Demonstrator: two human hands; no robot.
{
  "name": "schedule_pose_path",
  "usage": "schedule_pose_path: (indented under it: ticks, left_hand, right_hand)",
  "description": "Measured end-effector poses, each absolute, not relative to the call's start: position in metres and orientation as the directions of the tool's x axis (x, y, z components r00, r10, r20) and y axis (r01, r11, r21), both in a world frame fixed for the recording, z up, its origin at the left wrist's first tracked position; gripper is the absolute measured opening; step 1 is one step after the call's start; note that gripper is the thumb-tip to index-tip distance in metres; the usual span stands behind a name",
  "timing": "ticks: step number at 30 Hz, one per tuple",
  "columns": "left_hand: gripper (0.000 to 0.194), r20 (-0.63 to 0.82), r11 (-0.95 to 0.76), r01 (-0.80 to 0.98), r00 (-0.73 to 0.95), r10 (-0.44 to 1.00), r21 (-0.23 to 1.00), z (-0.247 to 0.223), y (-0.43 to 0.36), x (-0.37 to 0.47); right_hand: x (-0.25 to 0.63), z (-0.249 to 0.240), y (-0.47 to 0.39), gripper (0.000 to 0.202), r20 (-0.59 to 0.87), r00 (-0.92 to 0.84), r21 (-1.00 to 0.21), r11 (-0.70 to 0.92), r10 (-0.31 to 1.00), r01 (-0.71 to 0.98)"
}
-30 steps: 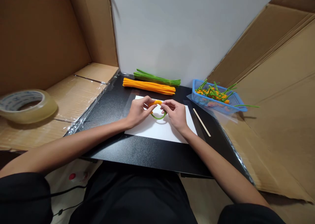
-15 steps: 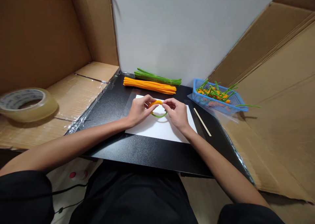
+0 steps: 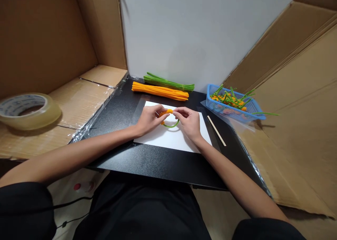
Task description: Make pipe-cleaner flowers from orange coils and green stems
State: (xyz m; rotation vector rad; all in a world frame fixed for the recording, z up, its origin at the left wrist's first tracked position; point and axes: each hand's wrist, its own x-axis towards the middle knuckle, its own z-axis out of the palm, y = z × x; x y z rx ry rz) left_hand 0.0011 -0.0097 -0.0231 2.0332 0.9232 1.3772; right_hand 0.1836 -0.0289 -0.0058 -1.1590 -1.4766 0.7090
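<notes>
Pinching orange coil [image 3: 170,111] w/ L hand [image 3: 149,119], its R end w/ R hand [image 3: 190,122]; holding it btwn both, equally nr, aiming long axis approx. L–R, above white paper [image 3: 163,138], nr paper's back edge.

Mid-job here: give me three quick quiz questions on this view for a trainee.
1. True or false: the orange bundle lies lower in the picture than the green bundle.
2. Which lies right of the white paper in the picture: A tape roll, B pale stick, C green bundle?
3. What colour is the curved strand between the left hand and right hand, below the orange piece?
Key: 1 true; 2 B; 3 green.
</notes>
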Motion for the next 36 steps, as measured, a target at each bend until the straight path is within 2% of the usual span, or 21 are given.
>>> schedule_pose_path:
  ticks: [4, 8, 12, 16, 18, 21, 23, 27, 32, 36]
  left_hand:
    - [0.02, 0.583, -0.608, 0.268, 0.175, 0.794, 0.747, -0.022, -0.01, 0.002]
    - [0.023, 0.611, -0.635, 0.256, 0.175, 0.772, 0.729, -0.023, -0.012, 0.003]
    - [0.023, 0.628, -0.664, 0.228, 0.217, 0.748, 0.712, -0.025, -0.011, 0.002]
    - [0.023, 0.585, -0.617, 0.191, 0.199, 0.786, 0.764, -0.022, -0.008, 0.002]
    - [0.025, 0.531, -0.568, 0.162, 0.221, 0.818, 0.807, -0.02, -0.007, 0.002]
    - [0.027, 0.442, -0.478, 0.079, 0.276, 0.854, 0.875, -0.018, -0.007, 0.004]
    - [0.03, 0.404, -0.424, 0.005, 0.293, 0.867, 0.906, -0.017, -0.007, 0.006]
    - [0.039, 0.368, -0.347, -0.123, 0.257, 0.894, 0.93, -0.013, -0.003, 0.006]
    - [0.044, 0.332, -0.337, -0.027, 0.269, 0.904, 0.941, -0.006, 0.0, 0.002]
    - [0.044, 0.296, -0.272, -0.119, 0.308, 0.904, 0.955, 0.002, -0.006, 0.003]
  right_hand:
    - [0.182, -0.002, -0.03, 0.024, 0.369, 0.079, -0.91, 0.343, 0.926, 0.233]
    - [0.184, -0.003, -0.028, 0.017, 0.333, 0.014, -0.91, 0.317, 0.943, 0.268]
    - [0.183, -0.005, -0.031, 0.01, 0.424, -0.071, -0.82, 0.416, 0.903, 0.395]
    - [0.184, -0.001, -0.034, 0.007, 0.515, -0.078, -0.71, 0.476, 0.854, 0.52]
    - [0.187, 0.001, -0.033, 0.014, 0.57, -0.089, -0.639, 0.509, 0.817, 0.576]
    - [0.19, 0.003, -0.031, 0.021, 0.615, -0.223, -0.508, 0.596, 0.756, 0.622]
    - [0.191, 0.003, -0.03, 0.019, 0.596, -0.284, -0.499, 0.624, 0.751, 0.602]
    - [0.191, 0.003, -0.032, 0.012, 0.625, -0.228, -0.513, 0.613, 0.746, 0.601]
    - [0.191, 0.007, -0.033, 0.01, 0.687, -0.212, -0.446, 0.635, 0.695, 0.631]
    - [0.191, 0.007, -0.034, 0.01, 0.715, -0.257, -0.398, 0.68, 0.65, 0.616]
